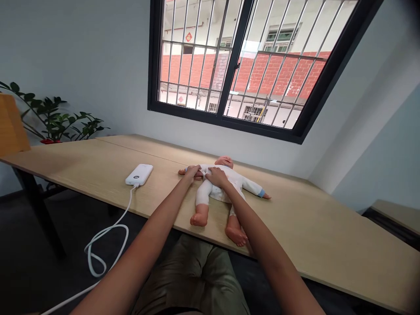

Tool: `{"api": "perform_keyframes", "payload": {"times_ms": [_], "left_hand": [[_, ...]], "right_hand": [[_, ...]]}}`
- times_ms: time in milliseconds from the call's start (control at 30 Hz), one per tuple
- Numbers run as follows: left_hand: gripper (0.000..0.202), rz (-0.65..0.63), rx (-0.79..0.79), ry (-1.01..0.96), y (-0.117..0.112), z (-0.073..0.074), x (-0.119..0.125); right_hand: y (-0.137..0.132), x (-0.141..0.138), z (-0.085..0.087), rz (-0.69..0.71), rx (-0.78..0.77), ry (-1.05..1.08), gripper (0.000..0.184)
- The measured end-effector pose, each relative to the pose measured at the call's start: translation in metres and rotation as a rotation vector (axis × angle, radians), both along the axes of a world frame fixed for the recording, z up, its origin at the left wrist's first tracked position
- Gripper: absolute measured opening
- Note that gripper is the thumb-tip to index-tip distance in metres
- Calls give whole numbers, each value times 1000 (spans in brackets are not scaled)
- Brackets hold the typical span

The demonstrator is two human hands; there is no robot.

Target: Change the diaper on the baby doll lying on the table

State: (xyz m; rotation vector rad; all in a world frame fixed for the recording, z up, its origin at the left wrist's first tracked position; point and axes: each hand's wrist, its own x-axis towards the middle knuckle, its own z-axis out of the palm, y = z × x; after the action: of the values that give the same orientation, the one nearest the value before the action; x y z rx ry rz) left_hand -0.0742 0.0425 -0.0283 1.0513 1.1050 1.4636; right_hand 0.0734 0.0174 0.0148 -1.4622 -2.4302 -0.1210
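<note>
Head view: a white-suited plastic baby doll [215,194] lies face-up on a pale wooden table [295,227]; the left hand [193,172] and right hand [216,177] rest on its front, seemingly open, not gripping.

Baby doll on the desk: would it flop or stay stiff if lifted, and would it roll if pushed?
The baby doll probably feels fairly stiff: its bare feet look like moulded vinyl. Its white suit may shift loosely over the body. Lying on its back with arms spread, it seems unlikely to roll.
</note>
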Motion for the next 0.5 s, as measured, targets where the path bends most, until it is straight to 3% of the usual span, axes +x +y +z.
{"api": "perform_keyframes", "payload": {"times_ms": [200,367,500], "left_hand": [[10,15,-6,-58,0,0,-2],[11,-169,130,-5,-6,6,5],[13,-270,230,39,-10,13,10]], "right_hand": [[3,-1,-5,-13,-45,-18,40],[9,3,-8,46,-55,24,40],[6,9,-9,72,148,299,42]]}}
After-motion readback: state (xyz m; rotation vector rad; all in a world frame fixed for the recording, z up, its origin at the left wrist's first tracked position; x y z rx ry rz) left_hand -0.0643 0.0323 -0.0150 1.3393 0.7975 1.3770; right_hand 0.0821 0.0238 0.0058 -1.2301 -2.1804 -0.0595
